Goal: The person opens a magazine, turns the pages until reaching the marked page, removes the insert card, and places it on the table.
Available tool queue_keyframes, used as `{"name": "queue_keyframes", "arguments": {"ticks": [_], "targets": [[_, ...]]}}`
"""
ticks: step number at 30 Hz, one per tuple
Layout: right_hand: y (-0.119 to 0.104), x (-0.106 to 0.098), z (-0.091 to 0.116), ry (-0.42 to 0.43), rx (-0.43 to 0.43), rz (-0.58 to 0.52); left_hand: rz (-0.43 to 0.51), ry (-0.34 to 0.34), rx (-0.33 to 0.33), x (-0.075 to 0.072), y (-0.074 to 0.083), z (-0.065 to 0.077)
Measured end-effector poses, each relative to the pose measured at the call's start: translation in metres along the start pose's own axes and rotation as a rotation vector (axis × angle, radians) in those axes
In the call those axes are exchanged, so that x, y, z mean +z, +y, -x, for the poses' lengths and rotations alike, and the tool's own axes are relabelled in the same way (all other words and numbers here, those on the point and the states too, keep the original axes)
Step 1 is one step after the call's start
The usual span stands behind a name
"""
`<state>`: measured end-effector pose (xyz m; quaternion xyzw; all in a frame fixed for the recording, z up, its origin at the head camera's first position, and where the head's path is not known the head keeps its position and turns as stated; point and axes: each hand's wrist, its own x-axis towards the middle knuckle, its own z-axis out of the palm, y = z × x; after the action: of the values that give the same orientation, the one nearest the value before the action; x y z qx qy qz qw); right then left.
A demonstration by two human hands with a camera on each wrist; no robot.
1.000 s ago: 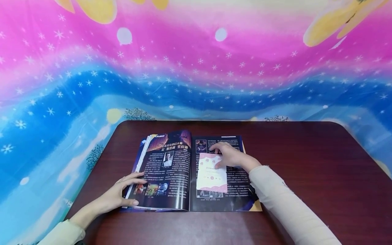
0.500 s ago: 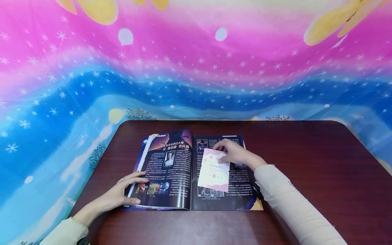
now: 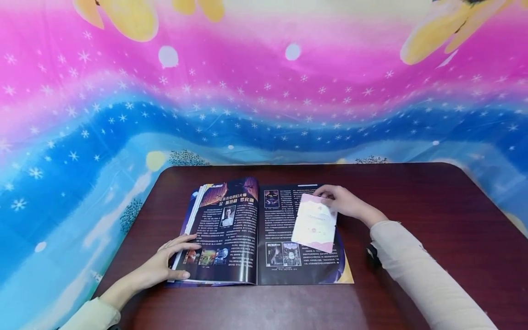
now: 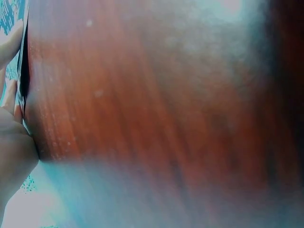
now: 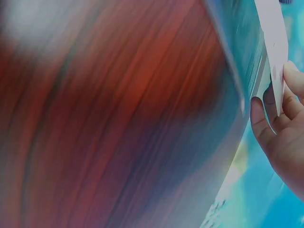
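Observation:
An open magazine with dark printed pages lies on the table, its left side thicker with pages. My left hand rests at the left edge of the left page, fingers lying over the paper and thumb near the lower corner. Over the right page, my right hand pinches a pink and white card by its upper right part. The card tilts and stands off the page. In the right wrist view the thumb and fingers hold the thin card from both sides. Its printed words are too blurred to read.
The dark red wooden table extends around the magazine, with rounded far corners. Behind it hangs a pink and blue cloth with snowflake prints.
My right hand has carried the card rightward across the right page, uncovering the two pictures near the page's bottom. My left hand stays on the left page.

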<state>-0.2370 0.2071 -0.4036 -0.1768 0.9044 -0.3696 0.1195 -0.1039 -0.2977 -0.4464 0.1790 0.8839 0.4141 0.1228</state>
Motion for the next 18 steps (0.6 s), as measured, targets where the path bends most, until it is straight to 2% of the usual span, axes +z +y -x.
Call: {"name": "queue_keyframes", "arguments": {"ticks": [7, 13, 18], "targets": [[0.028, -0.029, 0.017, 0.029, 0.065, 0.01, -0.001, -0.002, -0.015, 0.001, 0.002, 0.001], [0.046, -0.049, 0.03, 0.016, 0.058, 0.04, 0.011, 0.0, -0.024, 0.001, 0.002, 0.001], [0.056, -0.057, 0.038, 0.024, 0.058, 0.062, 0.012, -0.003, -0.039, 0.0, 0.003, 0.001]]}}
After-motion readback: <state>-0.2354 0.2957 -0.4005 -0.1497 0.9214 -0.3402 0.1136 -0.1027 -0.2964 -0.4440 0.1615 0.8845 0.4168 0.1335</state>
